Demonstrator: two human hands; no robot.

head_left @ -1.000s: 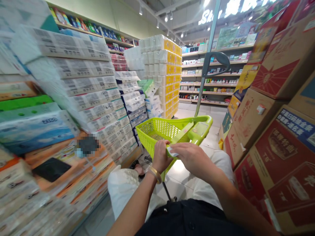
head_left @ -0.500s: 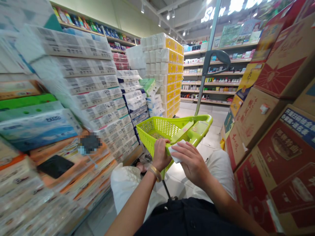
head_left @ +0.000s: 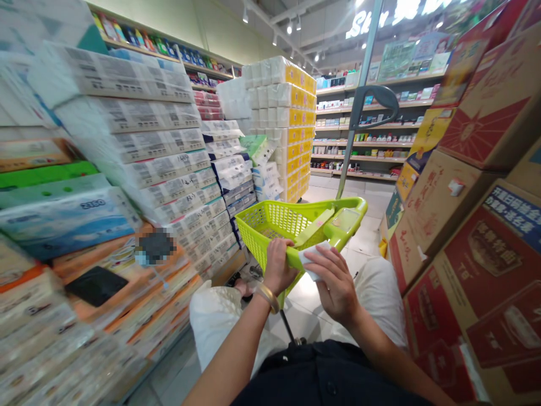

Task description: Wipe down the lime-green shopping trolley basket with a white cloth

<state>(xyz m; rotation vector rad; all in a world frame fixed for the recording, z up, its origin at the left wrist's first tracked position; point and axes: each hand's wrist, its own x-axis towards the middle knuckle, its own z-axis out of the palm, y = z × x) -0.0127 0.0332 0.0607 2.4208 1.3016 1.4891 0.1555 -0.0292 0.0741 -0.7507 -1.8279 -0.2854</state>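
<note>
A lime-green shopping cart basket (head_left: 253, 228) stands tilted in front of me, between my knees. My left hand (head_left: 279, 268) is closed over its near rim, fingers curled over the edge, with a gold bangle (head_left: 267, 298) on that wrist. My right hand (head_left: 332, 279) presses a folded white tissue (head_left: 311, 260) against the green rim, just right of my left hand. Its fingers lie over the tissue and the thumb is below. Behind the basket rises a metal pole with a grey handle loop (head_left: 376, 106).
Stacked tissue packs (head_left: 147, 113) line the left side, with a black phone (head_left: 96, 285) on a lower pack. Printed cartons (head_left: 448, 197) are piled close on the right. Stocked shelves (head_left: 372, 127) stand at the back. A foot in a sandal (head_left: 240, 285) shows beside my left knee.
My right hand and the tissue have slid a little to the right along the green rim. My left hand keeps its hold in nearly the same place.
</note>
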